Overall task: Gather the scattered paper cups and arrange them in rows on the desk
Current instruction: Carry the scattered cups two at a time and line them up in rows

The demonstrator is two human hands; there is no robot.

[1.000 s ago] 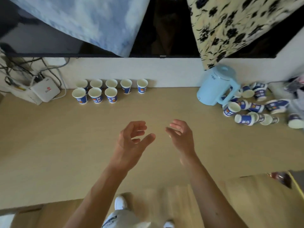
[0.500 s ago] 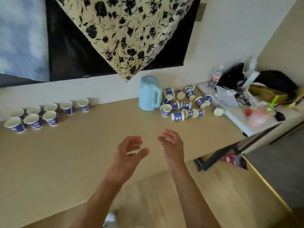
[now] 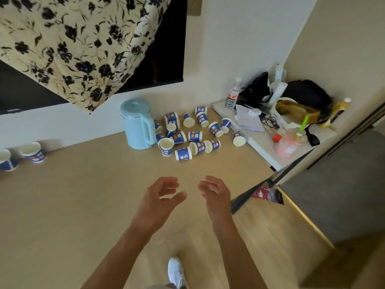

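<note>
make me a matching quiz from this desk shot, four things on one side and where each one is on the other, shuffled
Things
1 kettle
2 water bottle
3 floral cloth
4 upright cups

Places
a on the white shelf
b hanging over the dark screen
c far left, by the wall
d right beside the tipped cups

Pairs: 1-d, 2-a, 3-b, 4-c
</note>
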